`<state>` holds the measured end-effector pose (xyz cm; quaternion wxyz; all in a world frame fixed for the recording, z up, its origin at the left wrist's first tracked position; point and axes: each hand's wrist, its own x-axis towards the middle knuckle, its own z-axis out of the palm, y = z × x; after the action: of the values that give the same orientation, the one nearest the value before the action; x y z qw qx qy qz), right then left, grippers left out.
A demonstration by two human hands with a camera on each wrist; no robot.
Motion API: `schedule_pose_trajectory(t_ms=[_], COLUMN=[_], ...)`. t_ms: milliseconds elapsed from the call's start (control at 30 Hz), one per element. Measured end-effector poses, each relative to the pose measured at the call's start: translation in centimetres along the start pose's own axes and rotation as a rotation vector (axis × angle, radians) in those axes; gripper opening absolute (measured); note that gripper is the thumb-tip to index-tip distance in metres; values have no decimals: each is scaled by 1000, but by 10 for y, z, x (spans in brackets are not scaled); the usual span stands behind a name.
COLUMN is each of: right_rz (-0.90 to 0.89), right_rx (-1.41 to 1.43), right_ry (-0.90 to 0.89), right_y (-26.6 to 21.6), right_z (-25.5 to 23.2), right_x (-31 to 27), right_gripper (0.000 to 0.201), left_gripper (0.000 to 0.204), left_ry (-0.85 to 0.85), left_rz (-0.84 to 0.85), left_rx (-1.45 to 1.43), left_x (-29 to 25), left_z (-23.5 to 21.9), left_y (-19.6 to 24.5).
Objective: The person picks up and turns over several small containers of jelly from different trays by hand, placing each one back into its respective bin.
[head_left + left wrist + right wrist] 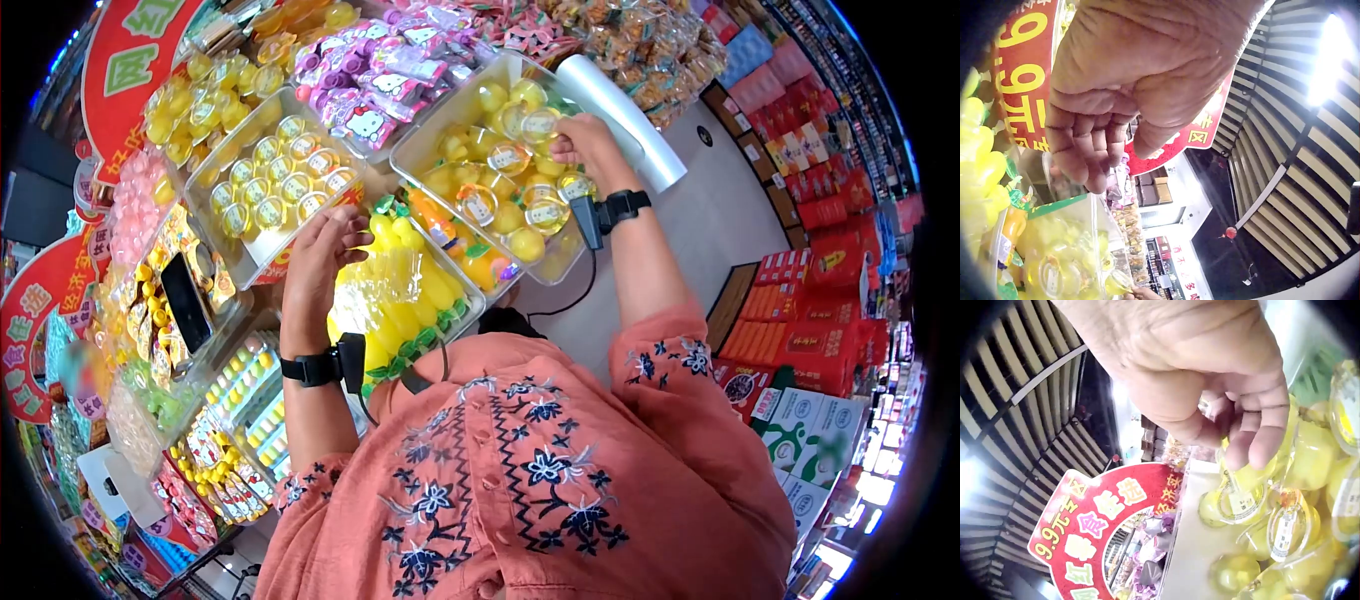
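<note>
Nearest: yellow packs (385, 290) in tray. L hand (325, 240) just beyond, fingers loosely bent, thumb apart, near small bin (262, 243) w/ round cups. R hand (588, 145), well apart fr. L, pinches yellow cup (1241, 495) at clear bin's (560, 262) R side, by other cups. Beyond: plastic roll (625, 125) alongside, purple pouches (390, 75), red sign (125, 85) far L

Hands: 2, left hand (325, 245) and right hand (590, 148). Wrist straps (310, 370): 2. Clear bins (562, 265) of yellow cups (508, 158) beside hands: 2; cups overlap, uncounted. Black phone (187, 300), left: 1. White roll (618, 122), far right: 1.
</note>
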<state>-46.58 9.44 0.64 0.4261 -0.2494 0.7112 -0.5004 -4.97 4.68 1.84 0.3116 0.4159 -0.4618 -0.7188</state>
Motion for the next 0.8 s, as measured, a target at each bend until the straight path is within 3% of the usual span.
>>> schedule_pose_trajectory(t_ms=[233, 500, 800], right_rz=[-221, -203, -164], right_rx=[82, 123, 148], right_ry=[-310, -596, -728], right_y=[-39, -53, -44], right_z=[30, 93, 153], right_x=[-62, -104, -118], right_gripper=[12, 14, 14], left_gripper=[35, 40, 42], left_ry=[-65, -214, -205], left_rz=[32, 61, 118], left_rx=[-16, -39, -208], left_x=[5, 3, -15], left_z=[8, 23, 15], left_y=[7, 28, 20])
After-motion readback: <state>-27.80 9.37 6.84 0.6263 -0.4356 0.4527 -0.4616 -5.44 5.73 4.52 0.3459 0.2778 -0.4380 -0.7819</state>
